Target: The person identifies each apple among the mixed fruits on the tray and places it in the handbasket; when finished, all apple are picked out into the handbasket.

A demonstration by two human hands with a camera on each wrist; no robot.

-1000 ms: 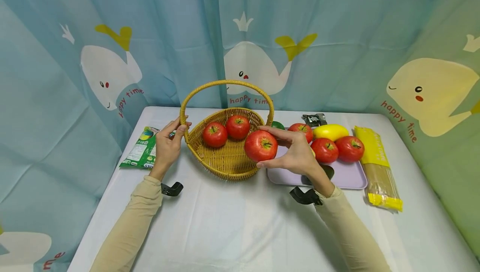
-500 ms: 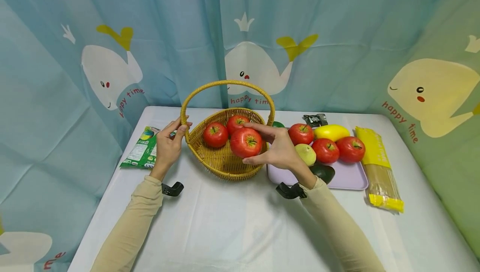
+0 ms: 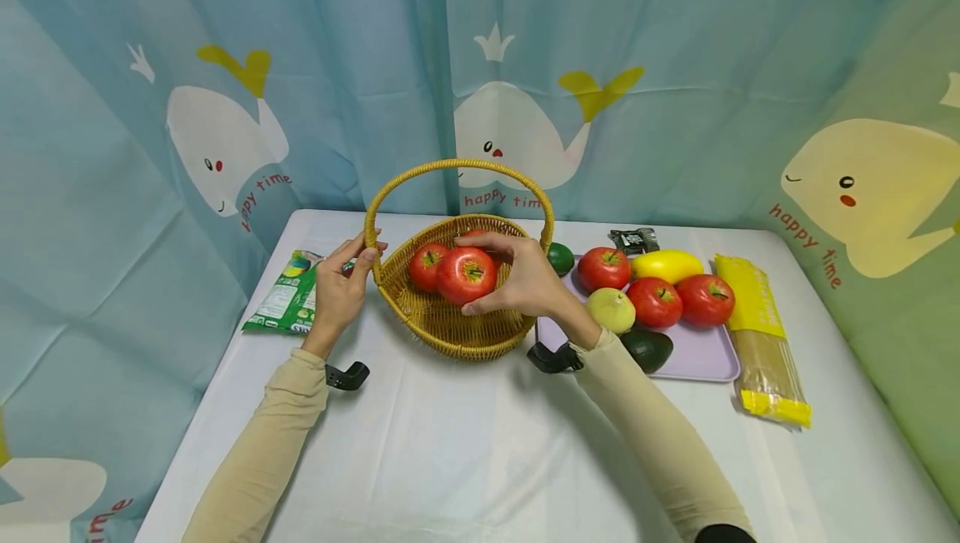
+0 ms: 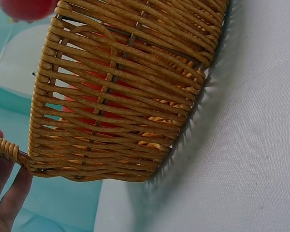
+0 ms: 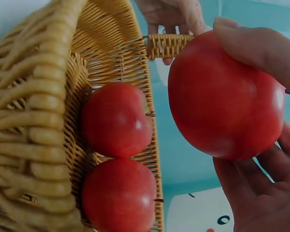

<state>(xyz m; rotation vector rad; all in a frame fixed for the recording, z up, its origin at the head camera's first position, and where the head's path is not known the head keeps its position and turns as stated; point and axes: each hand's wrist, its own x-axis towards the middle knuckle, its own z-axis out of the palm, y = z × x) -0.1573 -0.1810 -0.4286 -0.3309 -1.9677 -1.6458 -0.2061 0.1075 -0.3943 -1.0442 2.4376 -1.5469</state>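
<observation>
A red apple (image 3: 467, 276) is held between the thumb and fingers of my right hand (image 3: 521, 276), above the wicker basket (image 3: 457, 347). In the right wrist view this apple (image 5: 224, 99) hangs apart from two other apples inside the basket, an upper one (image 5: 117, 120) and a lower one (image 5: 118, 195). My left hand (image 3: 339, 289) grips the basket's handle (image 3: 371, 226) near its left base. Fingers of that hand (image 4: 12, 193) show beside the handle in the left wrist view. From the head, my right hand covers part of the rear apple (image 3: 477, 233).
Right of the basket, a lilac tray (image 3: 697, 356) bears several apples, a yellow mango (image 3: 666, 266), a pale green round fruit (image 3: 611, 310) and an avocado (image 3: 647, 349). A noodle packet (image 3: 759, 335) lies beside it. A green snack bag (image 3: 285, 297) lies at left.
My right hand has carried its apple leftward, from the basket's right rim to over its middle, near the apples inside. The left hand keeps its place on the handle.
</observation>
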